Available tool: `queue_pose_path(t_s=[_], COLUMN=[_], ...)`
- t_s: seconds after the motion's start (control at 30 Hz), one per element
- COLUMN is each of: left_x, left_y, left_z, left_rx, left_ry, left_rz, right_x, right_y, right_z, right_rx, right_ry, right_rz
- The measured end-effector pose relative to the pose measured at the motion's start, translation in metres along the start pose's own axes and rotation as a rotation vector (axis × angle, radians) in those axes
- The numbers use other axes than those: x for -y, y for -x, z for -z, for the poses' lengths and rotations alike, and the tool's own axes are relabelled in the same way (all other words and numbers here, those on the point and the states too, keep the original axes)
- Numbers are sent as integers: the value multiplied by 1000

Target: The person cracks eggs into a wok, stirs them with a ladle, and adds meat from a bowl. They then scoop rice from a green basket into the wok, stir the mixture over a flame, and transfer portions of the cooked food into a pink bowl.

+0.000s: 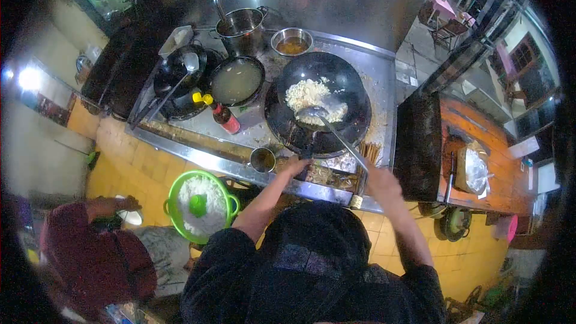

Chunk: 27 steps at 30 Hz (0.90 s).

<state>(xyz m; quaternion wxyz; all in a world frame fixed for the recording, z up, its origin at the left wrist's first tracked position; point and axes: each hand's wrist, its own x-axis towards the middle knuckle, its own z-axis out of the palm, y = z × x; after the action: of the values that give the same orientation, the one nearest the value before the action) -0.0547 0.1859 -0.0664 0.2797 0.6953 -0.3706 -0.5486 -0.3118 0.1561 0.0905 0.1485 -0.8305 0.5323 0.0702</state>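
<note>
A black wok [345, 75] sits tilted on the stove, with white rice [307, 95] in it. My left hand [294, 167] is closed around the wok's handle at the near side. In my right hand [384, 185] is the long handle of a metal ladle [345, 144]. The ladle's bowl end rests in the rice, inside the wok. A small metal cup [262, 160] stands on the stove's front ledge, left of my left hand. Close to my right hand is a bundle of thin sticks [371, 153], perhaps a wok brush.
Left on the stove are a red sauce bottle [226, 119], a pan of cloudy liquid [237, 81], another wok [171, 75], a tall pot [240, 33] and a metal bowl [291, 31]. A green basket [173, 210] of rice is beside a seated person in maroon [99, 258]. A wooden table [462, 120] stands right.
</note>
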Motion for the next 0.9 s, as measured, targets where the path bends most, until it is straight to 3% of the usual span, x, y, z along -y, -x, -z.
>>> queue_pose_path(t_s=[0.07, 0.1, 0.13, 0.2, 0.23, 0.27, 0.3, 0.33, 0.4, 0.43, 0.47, 0.57, 0.6, 0.63, 0.67, 0.73, 0.8, 0.83, 0.9], left_x=[-8, -3, 3, 13, -31, -94, -110, -113, -137, -125, -114, -26, -35, -59, -77, -95, -74, -71, -40], left_y=[-5, -13, -22, -34, 11, 67, 75, 92, 129, 117, 100, 39, 61, 104, 144, 181, 140, 113, 58], left_z=[3, 1, -6, -25, -36, -38, -36, -35, -20, -16, -11, -13, -20, -28, -35, -38, -33, -25, -15], left_rx=[266, 339, 345, 332, 217, 94, 296, 498, 609, 569, 605, 419, 421, 373, 321, 437, 442, 339, 344], left_ry=[443, 685, 680, 742, 883, 1009, 1194, 1382, 1249, 1119, 1221, 977, 975, 874, 776, 767, 731, 670, 772], left_rz=[199, 300, 309, 134, 265, 390, 353, 341, 333, 292, 382, 262, 262, 306, 356, 331, 312, 337, 217], right_x=[39, 37, 35, 6, 24, 5, -23, -13, 10, 13, 13, 9, 7, 23, 26, 29, 20, 16, 12], right_y=[-14, -28, -38, -38, -11, -6, -5, 3, 21, 25, 32, 38, 39, 39, 42, 42, 46, 45, 42], right_z=[-20, -46, -66, -48, 32, 43, 35, 59, 95, 95, 93, 61, 50, 52, 48, 35, 22, 13, -4], right_rx=[94, 50, 8, -20, 198, 184, 18, 110, 190, 195, 200, 150, 95, 130, 127, 99, 57, 43, 17], right_ry=[-40, -62, -85, -283, -309, -269, -267, -189, -203, -203, -218, -153, -76, -4, -8, -78, -33, 55, 191], right_rz=[-212, -161, -109, 131, -28, 68, 290, 188, 106, 104, 126, 127, 103, -73, -76, -102, -51, -18, 17])
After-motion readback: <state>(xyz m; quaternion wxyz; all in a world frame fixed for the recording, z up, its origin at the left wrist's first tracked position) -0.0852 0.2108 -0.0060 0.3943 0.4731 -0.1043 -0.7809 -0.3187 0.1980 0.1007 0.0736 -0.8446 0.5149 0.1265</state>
